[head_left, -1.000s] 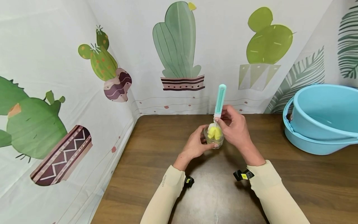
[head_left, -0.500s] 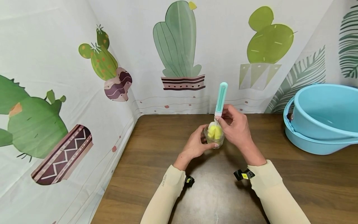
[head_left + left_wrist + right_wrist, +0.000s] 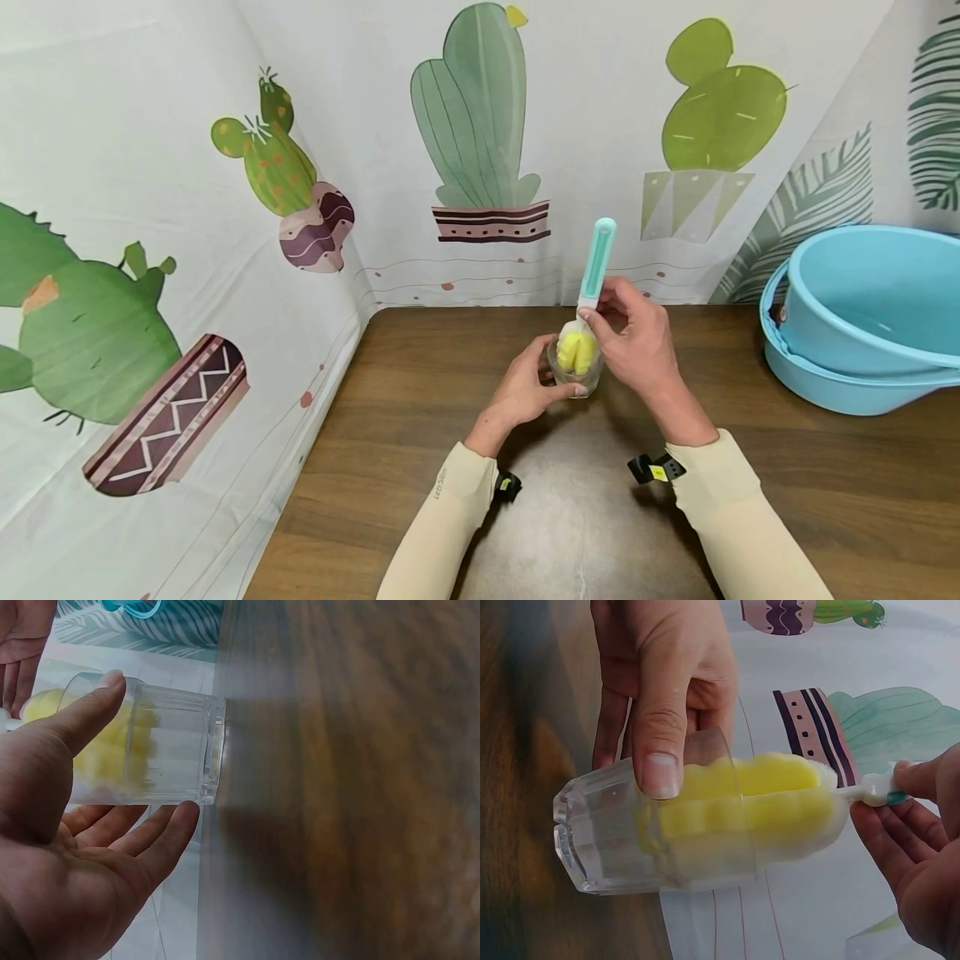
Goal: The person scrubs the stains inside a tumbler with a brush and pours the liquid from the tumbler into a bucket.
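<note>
A clear faceted glass point(image 3: 604, 840) stands upright on the table, and my left hand point(image 3: 525, 385) grips its side with thumb and fingers. Inside its mouth sits the yellow and white sponge head of a cup brush point(image 3: 780, 814), partly sticking out above the rim. My right hand point(image 3: 636, 342) pinches the brush at its white neck, just above the sponge. The turquoise handle point(image 3: 597, 262) points up and leans slightly right. In the left wrist view the glass point(image 3: 176, 746) shows yellow sponge in its upper part, with the lower part see-through down to the thick base.
Light blue nested buckets point(image 3: 817, 333) stand on the right of the wooden table point(image 3: 375, 467). A white cloth with cactus prints point(image 3: 480, 108) hangs behind and along the left side.
My right hand has risen slightly and moved a little right, drawing the brush up, so more sponge shows above the rim. The left hand and the glass have stayed put.
</note>
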Available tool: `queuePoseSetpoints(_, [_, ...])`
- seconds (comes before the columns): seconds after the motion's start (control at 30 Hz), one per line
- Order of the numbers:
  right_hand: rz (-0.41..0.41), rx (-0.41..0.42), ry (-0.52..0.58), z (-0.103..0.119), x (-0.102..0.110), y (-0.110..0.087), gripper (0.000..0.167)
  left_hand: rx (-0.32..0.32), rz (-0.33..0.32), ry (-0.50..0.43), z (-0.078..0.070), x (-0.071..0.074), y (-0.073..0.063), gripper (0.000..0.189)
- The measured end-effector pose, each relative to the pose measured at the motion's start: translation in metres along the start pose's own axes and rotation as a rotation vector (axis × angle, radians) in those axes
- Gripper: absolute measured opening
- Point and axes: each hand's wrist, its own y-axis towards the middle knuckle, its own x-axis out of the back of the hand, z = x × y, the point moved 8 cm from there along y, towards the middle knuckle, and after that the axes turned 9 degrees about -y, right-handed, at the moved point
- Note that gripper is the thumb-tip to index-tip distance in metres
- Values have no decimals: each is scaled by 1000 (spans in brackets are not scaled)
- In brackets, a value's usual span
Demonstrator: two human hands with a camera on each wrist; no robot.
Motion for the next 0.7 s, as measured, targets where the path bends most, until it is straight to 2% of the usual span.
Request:
queuePoseSetpoints(0.37, [-4, 40, -36, 7, 1, 0, 29, -13, 8, -4, -1, 0, 0, 84])
queuePoseSetpoints(0.7, [-11, 37, -72, 13, 1, 0, 32, -13, -3, 3, -1, 0, 0, 83])
